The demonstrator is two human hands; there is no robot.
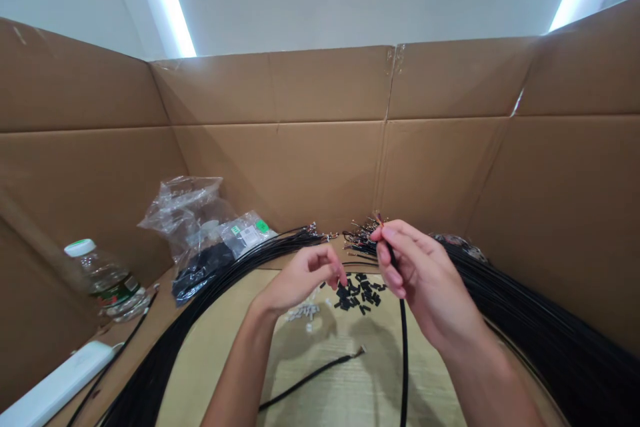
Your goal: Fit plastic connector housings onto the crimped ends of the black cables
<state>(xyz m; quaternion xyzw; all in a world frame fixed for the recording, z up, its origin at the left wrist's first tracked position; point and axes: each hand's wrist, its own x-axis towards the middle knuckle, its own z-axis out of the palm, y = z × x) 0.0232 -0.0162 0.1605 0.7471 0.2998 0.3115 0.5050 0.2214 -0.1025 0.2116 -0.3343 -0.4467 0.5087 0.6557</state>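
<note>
My right hand (417, 267) pinches a black cable (404, 353) near its stripped end, where thin coloured wires stick up past the fingertips. The rest of that cable hangs down toward the near edge. My left hand (310, 277) is raised to the left of it, fingers curled, thumb near the index finger; whether anything small is between them is hidden. Below the hands lie a pile of short black pieces (359, 293) and a smaller pile of white pieces (304, 311). Another black cable (320, 371) with a small connector end lies on the mat (310, 347).
Bundles of black cables curve along the left (200, 310) and right (530, 320). At left stand a plastic bottle (113, 290), clear bags (200, 233) and a white power strip (65, 383). Cardboard walls (280, 153) enclose the area.
</note>
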